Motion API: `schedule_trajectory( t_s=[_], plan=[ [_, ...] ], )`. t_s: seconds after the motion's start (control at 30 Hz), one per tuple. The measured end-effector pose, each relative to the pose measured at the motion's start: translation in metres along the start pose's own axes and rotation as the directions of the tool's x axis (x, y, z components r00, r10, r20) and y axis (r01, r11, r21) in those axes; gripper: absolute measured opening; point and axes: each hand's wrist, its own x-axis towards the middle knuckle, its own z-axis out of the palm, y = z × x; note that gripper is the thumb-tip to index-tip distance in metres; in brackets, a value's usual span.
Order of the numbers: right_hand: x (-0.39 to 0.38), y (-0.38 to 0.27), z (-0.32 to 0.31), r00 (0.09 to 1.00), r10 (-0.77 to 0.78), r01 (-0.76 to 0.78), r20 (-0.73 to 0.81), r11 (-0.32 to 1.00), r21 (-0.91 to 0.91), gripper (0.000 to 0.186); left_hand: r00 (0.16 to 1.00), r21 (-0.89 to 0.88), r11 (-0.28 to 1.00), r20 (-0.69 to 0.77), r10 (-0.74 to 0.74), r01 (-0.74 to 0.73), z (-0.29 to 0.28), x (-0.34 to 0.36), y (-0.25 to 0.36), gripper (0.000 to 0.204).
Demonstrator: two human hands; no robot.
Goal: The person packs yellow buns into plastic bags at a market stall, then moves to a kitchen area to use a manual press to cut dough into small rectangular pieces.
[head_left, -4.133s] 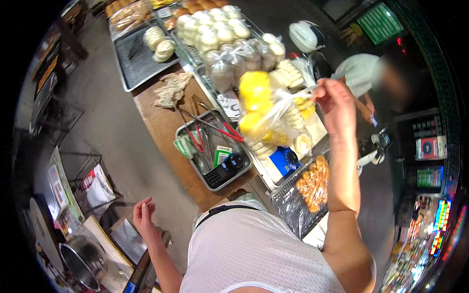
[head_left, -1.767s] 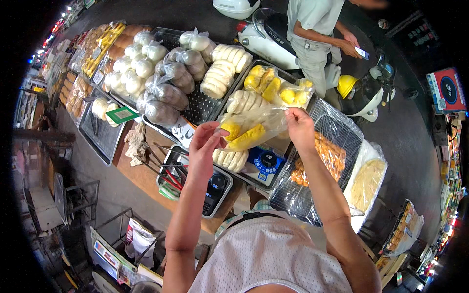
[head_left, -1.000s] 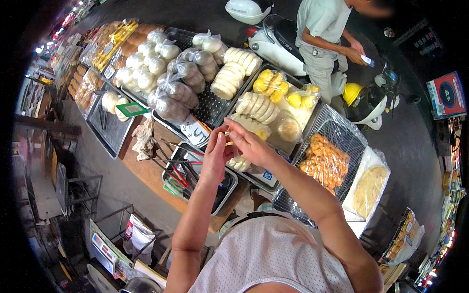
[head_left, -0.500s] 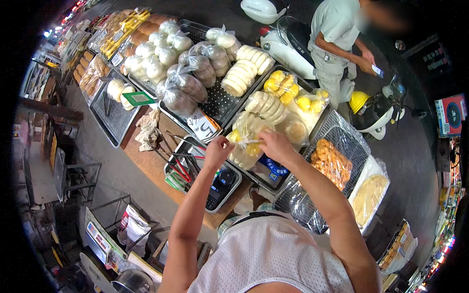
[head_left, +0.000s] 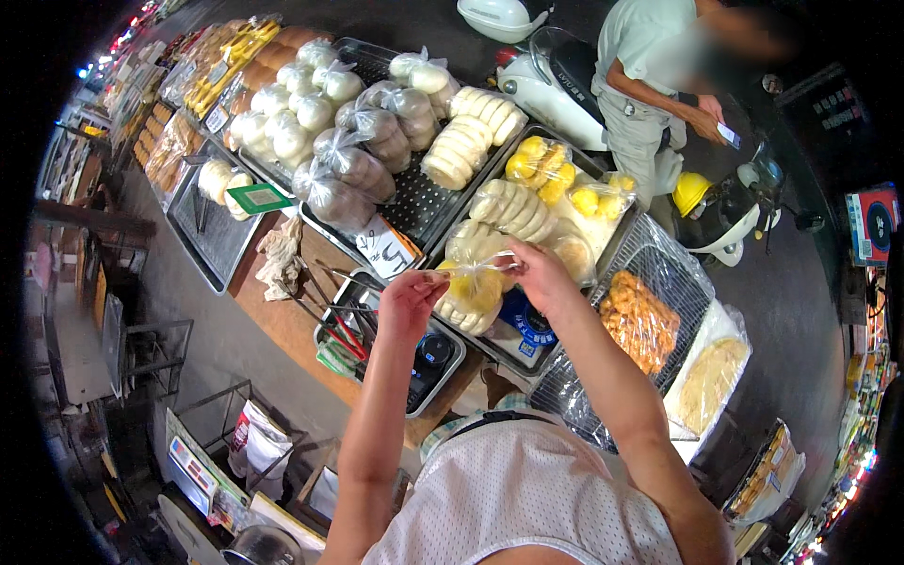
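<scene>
In front of the pale shirt [head_left: 527, 490], the left hand [head_left: 412, 299] and right hand [head_left: 541, 276] face each other across a clear bag [head_left: 475, 285] of yellow food. The fingers of each hand are closed, pinching the bag's drawn-out plastic at opposite ends; this two-sided hold seems to keep the gathered neck taut. The bag is above a bun tray [head_left: 617, 235]; whether it rests on the packs beneath, I cannot tell. Its stretched neck runs left to right, rising slightly rightward, while the plump body bulges towards the wearer. That body looks roundish, its own long axis hard to judge.

Left of this, a small tray [head_left: 452, 365] on the brown surface [head_left: 301, 339] holds red-handled tongs [head_left: 350, 339], probably for easy reach. To the right, fried dough [head_left: 640, 315] sits under plastic on a wire rack [head_left: 692, 268].

Farther off, bagged white buns [head_left: 282, 118] and dark buns [head_left: 344, 179] crowd together, knots up. Beyond, a person [head_left: 640, 104] holds a phone [head_left: 729, 136] near a white scooter [head_left: 556, 99].
</scene>
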Motion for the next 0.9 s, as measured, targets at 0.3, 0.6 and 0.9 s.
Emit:
schedule_trajectory(
  t_s=[0.3, 0.6, 0.9],
  plan=[
    [-0.030, 0.030, 0.039, 0.917, -0.175, 0.298, 0.357, 0.897, -0.325, 0.046, 0.981, 0.413, 0.906, 0.195, 0.012, -0.093, 0.049, -0.027, -0.017, 0.046],
    [0.015, 0.029, -0.043, 0.990, 0.059, -0.062, 0.125, 0.998, 0.017, 0.038, 0.986, 0.025, 1.000, -0.168, -0.008, 0.012, -0.031, 0.031, 0.004, 0.020],
    [-0.023, -0.011, 0.004, 0.894, -0.141, 0.315, 0.426, 0.872, -0.374, 0.035, 0.842, 0.879, -0.255, 0.466, 0.272, -0.403, 0.037, 0.031, -0.037, 0.013]
  ],
)
